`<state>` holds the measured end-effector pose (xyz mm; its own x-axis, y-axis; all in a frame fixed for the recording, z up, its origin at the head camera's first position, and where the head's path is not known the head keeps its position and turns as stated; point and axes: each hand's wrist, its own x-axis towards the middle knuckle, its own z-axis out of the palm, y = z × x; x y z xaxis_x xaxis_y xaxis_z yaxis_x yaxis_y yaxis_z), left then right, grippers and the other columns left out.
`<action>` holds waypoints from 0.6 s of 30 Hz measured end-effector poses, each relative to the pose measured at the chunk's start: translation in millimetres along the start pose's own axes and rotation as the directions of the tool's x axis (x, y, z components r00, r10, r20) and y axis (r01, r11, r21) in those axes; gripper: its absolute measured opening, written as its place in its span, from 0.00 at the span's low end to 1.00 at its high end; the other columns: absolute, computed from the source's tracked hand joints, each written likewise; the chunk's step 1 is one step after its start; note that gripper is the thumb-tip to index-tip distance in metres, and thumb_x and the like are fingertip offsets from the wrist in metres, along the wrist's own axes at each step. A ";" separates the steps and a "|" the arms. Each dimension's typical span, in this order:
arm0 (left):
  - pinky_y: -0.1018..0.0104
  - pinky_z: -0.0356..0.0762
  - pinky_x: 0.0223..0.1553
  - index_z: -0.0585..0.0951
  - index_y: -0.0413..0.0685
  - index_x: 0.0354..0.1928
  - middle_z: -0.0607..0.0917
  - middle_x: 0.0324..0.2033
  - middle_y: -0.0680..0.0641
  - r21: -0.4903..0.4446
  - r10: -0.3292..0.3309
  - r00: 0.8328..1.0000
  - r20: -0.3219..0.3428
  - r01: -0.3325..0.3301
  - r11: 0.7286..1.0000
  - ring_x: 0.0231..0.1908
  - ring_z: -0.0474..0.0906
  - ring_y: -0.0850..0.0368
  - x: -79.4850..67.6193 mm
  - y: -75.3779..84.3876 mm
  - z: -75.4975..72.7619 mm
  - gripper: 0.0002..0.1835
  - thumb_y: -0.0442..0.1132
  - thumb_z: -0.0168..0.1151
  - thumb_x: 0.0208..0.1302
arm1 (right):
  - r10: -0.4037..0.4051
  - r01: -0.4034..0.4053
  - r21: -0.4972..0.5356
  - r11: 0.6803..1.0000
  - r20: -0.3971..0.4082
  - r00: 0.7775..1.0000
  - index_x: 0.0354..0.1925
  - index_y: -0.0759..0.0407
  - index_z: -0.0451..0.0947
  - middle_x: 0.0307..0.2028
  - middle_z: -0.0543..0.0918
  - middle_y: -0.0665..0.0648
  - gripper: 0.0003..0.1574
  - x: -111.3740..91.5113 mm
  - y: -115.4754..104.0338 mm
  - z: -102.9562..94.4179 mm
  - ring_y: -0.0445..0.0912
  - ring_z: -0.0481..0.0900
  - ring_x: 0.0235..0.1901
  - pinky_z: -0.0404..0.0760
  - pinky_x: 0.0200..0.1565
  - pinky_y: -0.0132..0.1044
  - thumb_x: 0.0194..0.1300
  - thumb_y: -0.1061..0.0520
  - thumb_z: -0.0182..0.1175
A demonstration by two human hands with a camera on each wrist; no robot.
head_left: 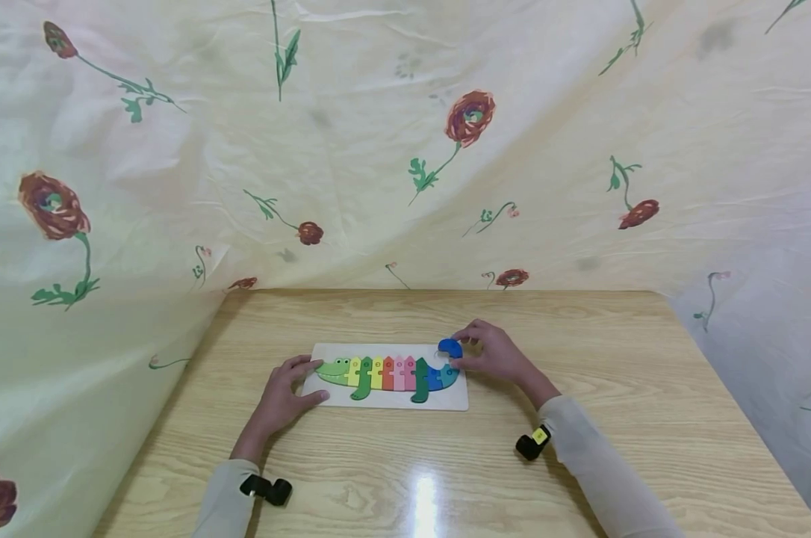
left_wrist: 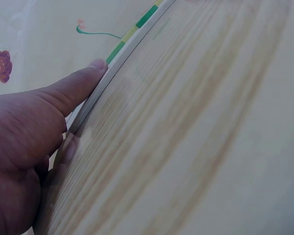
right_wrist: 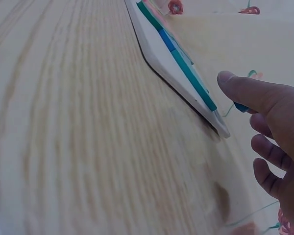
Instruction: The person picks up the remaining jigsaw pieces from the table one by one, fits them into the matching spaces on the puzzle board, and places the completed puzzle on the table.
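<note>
A crocodile puzzle board [head_left: 392, 401], white with coloured pieces, lies flat on the table. Its light green head [head_left: 334, 372] points left, while striped body pieces run to blue ones at the right. My left hand [head_left: 281, 400] rests on the board's left end, with its thumb [left_wrist: 83, 81] stretched along the near edge and a forefinger by the snout. Over the upper right corner, my right hand [head_left: 493, 355] pinches a curved dark blue puzzle piece [head_left: 449, 347] between thumb and fingers. In the right wrist view, that blue piece is mostly hidden behind the thumb.
The wooden table [head_left: 378, 463] surrounds the board. A flowered cloth [head_left: 352, 149] hangs behind the table and along its sides. Black wrist cameras sit on both sleeves, one at the left [head_left: 266, 490] and one at the right [head_left: 532, 444].
</note>
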<state>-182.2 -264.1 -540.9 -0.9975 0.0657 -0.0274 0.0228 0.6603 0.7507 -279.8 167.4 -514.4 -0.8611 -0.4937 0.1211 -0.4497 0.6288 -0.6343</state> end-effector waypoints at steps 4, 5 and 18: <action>0.34 0.57 0.71 0.76 0.55 0.70 0.66 0.74 0.41 0.001 -0.003 1.000 0.000 0.003 1.000 0.71 0.58 0.37 0.3 -0.7 0.3 0.37 0.51 0.77 0.58 | 0.005 -0.005 0.010 1.000 0.010 1.000 0.54 0.54 0.86 0.43 0.81 0.49 0.29 0.4 -0.2 2.5 0.46 0.76 0.44 0.79 0.44 0.39 0.57 0.43 0.77; 0.34 0.57 0.71 0.76 0.55 0.70 0.66 0.74 0.41 0.001 -0.003 1.000 0.000 0.003 1.000 0.71 0.58 0.37 0.4 -0.9 0.4 0.37 0.51 0.77 0.58 | 0.002 -0.002 0.009 1.000 0.011 1.000 0.54 0.54 0.86 0.43 0.81 0.49 0.29 0.7 -0.1 3.2 0.46 0.77 0.44 0.79 0.44 0.39 0.57 0.44 0.77; 0.34 0.57 0.71 0.77 0.55 0.70 0.66 0.74 0.41 -0.008 -0.007 1.000 0.004 0.007 1.000 0.71 0.58 0.38 0.4 -0.9 0.2 0.37 0.52 0.77 0.58 | 0.011 -0.012 0.030 0.999 0.040 0.999 0.54 0.54 0.86 0.43 0.81 0.49 0.29 0.8 1.2 7.5 0.45 0.76 0.43 0.78 0.45 0.39 0.58 0.44 0.77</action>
<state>-182.6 -264.5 -541.7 -0.9973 0.0639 -0.0350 0.0154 0.6547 0.7557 -279.2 163.2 -520.8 -0.8558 -0.5105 0.0836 -0.4320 0.6164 -0.6584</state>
